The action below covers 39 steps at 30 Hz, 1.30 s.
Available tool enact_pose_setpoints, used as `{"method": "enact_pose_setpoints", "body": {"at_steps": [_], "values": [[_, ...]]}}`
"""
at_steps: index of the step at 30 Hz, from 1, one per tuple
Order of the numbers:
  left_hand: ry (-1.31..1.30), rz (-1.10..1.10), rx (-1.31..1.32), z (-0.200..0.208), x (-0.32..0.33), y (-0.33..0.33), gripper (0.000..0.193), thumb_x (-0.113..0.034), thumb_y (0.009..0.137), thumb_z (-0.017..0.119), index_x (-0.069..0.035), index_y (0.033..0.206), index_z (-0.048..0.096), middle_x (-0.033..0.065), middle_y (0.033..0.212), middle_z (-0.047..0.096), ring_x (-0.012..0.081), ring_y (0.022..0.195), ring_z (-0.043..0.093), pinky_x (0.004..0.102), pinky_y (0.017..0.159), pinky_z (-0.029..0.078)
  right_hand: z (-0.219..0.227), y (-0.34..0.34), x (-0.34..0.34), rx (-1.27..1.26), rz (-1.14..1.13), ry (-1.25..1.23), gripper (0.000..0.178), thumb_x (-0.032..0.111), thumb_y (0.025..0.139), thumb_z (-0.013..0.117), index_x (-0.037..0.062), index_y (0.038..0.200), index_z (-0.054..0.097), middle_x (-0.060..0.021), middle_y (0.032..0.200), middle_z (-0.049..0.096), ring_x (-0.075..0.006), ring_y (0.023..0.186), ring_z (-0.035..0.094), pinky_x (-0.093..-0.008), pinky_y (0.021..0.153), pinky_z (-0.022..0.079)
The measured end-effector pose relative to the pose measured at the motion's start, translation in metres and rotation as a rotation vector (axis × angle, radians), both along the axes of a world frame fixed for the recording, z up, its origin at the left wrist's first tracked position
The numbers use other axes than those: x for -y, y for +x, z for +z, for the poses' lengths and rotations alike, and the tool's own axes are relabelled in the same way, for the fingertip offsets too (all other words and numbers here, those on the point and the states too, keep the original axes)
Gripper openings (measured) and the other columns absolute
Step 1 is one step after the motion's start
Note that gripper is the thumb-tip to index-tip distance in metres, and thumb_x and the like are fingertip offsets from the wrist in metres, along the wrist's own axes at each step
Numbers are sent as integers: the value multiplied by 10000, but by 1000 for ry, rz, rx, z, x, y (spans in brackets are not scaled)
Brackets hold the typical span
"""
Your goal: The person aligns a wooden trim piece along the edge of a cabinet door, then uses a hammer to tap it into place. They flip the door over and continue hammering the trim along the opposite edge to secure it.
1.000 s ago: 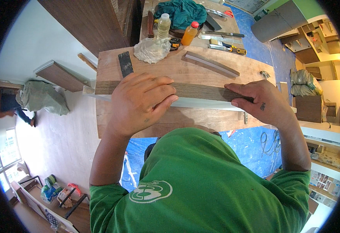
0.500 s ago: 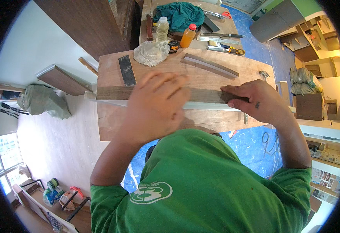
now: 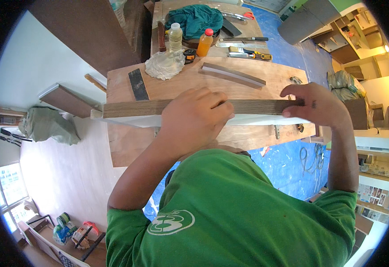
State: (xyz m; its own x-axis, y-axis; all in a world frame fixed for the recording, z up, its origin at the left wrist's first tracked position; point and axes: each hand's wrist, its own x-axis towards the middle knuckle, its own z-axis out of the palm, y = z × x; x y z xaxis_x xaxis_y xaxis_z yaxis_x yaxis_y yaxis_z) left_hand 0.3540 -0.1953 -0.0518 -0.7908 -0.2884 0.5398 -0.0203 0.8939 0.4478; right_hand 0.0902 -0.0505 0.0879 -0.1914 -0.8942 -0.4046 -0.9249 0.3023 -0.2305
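Note:
A long panel (image 3: 132, 109), with a brown wood-grain edge on top and a white side below, stands across the plywood worktop (image 3: 127, 142). My left hand (image 3: 196, 113) lies over the middle of that edge, fingers bent together around it. The palm side is hidden. Towards the panel's right end, my right hand (image 3: 316, 104) straddles the edge with thumb and forefinger apart, one on each side. Behind the panel lie a dark sanding block (image 3: 138, 84) and a narrow wood-grain strip (image 3: 234, 74).
On the worktop's far side are a crumpled white cloth (image 3: 164, 65), a tape measure (image 3: 189, 55), an orange bottle (image 3: 205, 43) and a clear bottle (image 3: 175, 38). A brush (image 3: 247, 50) lies near several tools, with a hammer (image 3: 296, 80) at right. Blue sheeting (image 3: 274, 167) covers the floor.
My right hand has slid right along the edge, and its thumb and forefinger have spread. My left hand has moved slightly right and is no longer blurred. The view has shifted a little.

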Motion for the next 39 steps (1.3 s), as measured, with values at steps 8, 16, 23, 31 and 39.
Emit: {"method": "enact_pose_setpoints", "body": {"at_steps": [8, 16, 23, 31, 39], "values": [[41, 43, 28, 4, 3, -2, 125, -248, 908, 772, -137, 959, 744, 7, 1099, 748, 236, 1019, 702, 397, 862, 563, 17, 1, -22, 120, -242, -73, 327, 268, 937, 844, -13, 892, 682, -69, 672, 566, -104, 645, 517, -353, 582, 422], [-20, 34, -12, 1, 6, -5, 136, -269, 897, 805, -153, 952, 760, -13, 1085, 745, 212, 960, 705, 372, 810, 559, -19, -16, -28, 193, -234, -118, 325, 157, 928, 851, -12, 781, 616, 18, 630, 506, -55, 629, 406, -312, 532, 325], [-23, 22, -3, 5, 8, -5, 156, -243, 869, 854, -119, 933, 786, 38, 1042, 778, 251, 904, 736, 376, 778, 575, -25, -21, -25, 141, -229, -43, 383, 341, 909, 835, -18, 869, 705, -155, 721, 652, -224, 654, 603, -405, 636, 470], [-7, 33, -46, -2, 11, -9, 130, -253, 870, 833, -150, 920, 772, -9, 1060, 755, 211, 896, 705, 372, 766, 556, -26, -21, -20, 113, -249, -18, 379, 353, 899, 843, -8, 912, 729, -160, 736, 668, -239, 674, 635, -412, 655, 488], [-20, 30, -30, 1, 11, -9, 120, -249, 877, 829, -152, 915, 768, -9, 1056, 752, 215, 881, 700, 370, 762, 553, -33, -24, -22, 152, -268, -21, 370, 358, 902, 844, 1, 915, 749, -148, 744, 694, -242, 684, 660, -410, 663, 501]]}}
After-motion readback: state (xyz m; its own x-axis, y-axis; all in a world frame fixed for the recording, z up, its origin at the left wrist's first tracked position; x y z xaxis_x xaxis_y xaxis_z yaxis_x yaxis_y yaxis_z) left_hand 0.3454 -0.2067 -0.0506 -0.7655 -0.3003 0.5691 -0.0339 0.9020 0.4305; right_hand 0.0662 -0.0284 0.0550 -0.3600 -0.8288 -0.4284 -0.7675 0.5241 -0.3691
